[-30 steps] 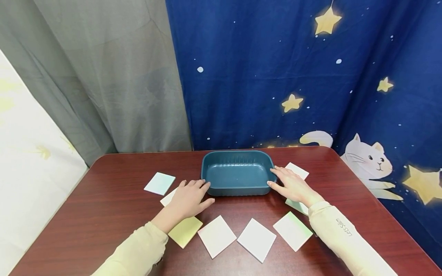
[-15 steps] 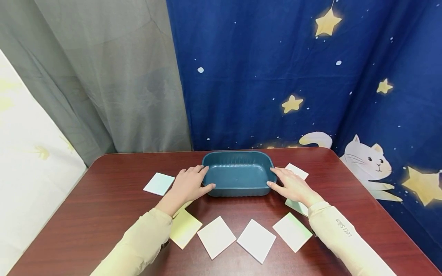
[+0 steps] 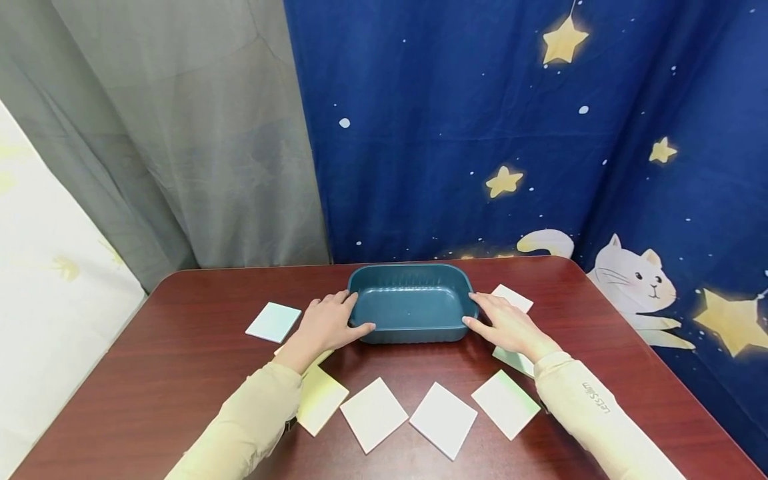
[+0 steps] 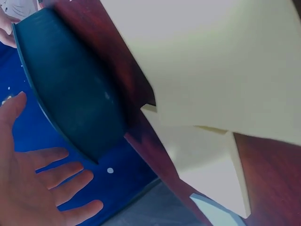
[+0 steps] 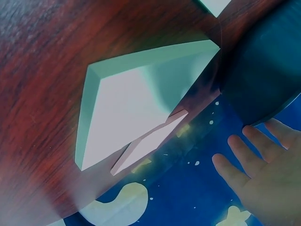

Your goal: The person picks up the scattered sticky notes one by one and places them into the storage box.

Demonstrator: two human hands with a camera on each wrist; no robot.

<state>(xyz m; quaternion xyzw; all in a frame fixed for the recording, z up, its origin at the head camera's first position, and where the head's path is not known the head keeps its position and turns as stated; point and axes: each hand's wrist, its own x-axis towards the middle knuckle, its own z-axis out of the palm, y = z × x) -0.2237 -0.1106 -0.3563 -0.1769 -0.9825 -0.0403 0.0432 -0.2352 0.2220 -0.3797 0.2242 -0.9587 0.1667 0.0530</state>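
A dark teal oblong plastic basin (image 3: 411,307) stands at the far middle of the table, with nothing inside. My left hand (image 3: 330,325) is at its left end, fingertips right at the rim and thumb toward the front corner. Spread, nearly straight fingers of that hand show in the left wrist view beside the basin wall (image 4: 70,80). At the right end, my right hand (image 3: 504,323) touches the rim with extended fingers, thumb at the near corner. The right wrist view shows its fingertips against the basin's edge.
Square paper pads form an arc around the basin: light blue (image 3: 273,322), yellow (image 3: 323,400), cream (image 3: 374,415), white (image 3: 443,420), green-edged (image 3: 506,404), pale green (image 3: 513,360) and whitish (image 3: 516,298). My left forearm partly covers another. Curtains (image 3: 420,133) hang behind the table's far edge.
My left hand has moved forward from the basin's near left corner to its left end, then stayed there. The right hand has kept its place at the other end.
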